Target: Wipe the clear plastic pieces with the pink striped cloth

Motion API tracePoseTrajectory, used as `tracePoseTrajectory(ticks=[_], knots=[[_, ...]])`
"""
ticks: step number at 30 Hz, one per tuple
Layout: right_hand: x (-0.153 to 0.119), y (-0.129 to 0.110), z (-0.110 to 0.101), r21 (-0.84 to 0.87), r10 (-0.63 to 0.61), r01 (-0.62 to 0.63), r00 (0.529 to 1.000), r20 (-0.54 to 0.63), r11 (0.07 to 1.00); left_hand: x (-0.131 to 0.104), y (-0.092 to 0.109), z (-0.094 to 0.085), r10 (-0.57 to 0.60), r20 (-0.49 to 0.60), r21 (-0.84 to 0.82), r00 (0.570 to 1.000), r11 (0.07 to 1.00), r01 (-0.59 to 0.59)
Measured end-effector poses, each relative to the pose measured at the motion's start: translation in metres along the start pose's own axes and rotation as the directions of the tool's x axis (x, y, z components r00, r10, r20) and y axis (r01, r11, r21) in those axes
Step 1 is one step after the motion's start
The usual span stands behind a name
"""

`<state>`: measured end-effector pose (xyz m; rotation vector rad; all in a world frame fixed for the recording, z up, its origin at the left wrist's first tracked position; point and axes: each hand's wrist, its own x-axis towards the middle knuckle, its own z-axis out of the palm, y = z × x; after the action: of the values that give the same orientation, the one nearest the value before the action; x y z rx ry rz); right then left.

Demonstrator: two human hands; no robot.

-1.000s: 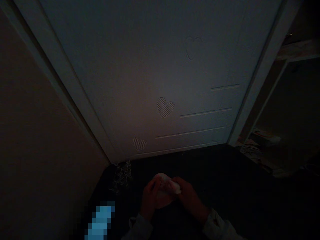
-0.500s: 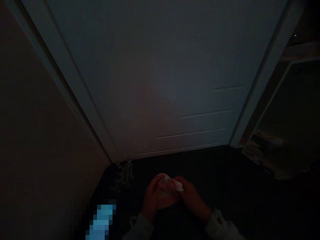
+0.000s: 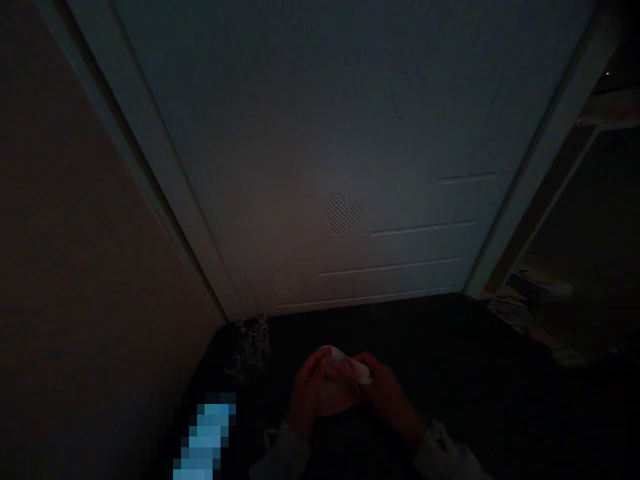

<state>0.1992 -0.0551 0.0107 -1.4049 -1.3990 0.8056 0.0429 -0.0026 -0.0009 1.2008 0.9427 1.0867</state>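
Note:
In very dim light, a pale, soft-looking cloth (image 3: 343, 393) sits between my two hands low in the middle of the view. Its exact kind does not show. My left hand (image 3: 307, 390) grips its left side, with fingers curled over the top edge. On the other side my right hand (image 3: 383, 390) is closed round the right part, where a whiter fold sticks up by the thumb. The lower part of the cloth hangs below the fingers, rounded at the bottom. Both wrists come out of light sleeves.
Ahead stands a pale door (image 3: 300, 133) with grooved hearts and lines. To its lower left, a cluster of shiny ring-like pieces (image 3: 253, 340) lies on the dark floor (image 3: 425, 327). A bright, blurred-out screen (image 3: 205, 437) glows at lower left. A shelf with papers (image 3: 510, 307) is at right.
The view has shifted slightly, so the door sits a little further right. Both hands keep their hold on the cloth, with only small finger movement.

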Motion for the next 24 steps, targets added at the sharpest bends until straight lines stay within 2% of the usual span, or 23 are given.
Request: tracePoseTrajectory(ticks=[6,10,18,24], knots=[[-0.001,-0.0015,-0.0003,-0.016,0.002,-0.002,1.0,0.002,1.0,-0.0003,0.0013,0.0011,-0.031,-0.036,0.03,0.999,0.999,0.032],[-0.0012,-0.0042,-0.0011,-0.011,-0.014,0.014,1.0,0.003,1.0,0.0003,-0.0006,0.0022,-0.041,-0.016,0.064,0.999,0.997,0.042],[-0.0026,-0.0036,-0.0016,0.034,-0.051,0.051,0.998,0.02,0.998,0.0011,0.0029,-0.0002,-0.023,-0.012,0.116,1.0,0.993,0.024],[-0.0026,-0.0007,-0.0021,0.07,-0.05,0.048,0.998,0.025,0.996,0.0016,-0.0019,-0.0022,-0.002,-0.012,0.097,1.0,0.995,0.004]])
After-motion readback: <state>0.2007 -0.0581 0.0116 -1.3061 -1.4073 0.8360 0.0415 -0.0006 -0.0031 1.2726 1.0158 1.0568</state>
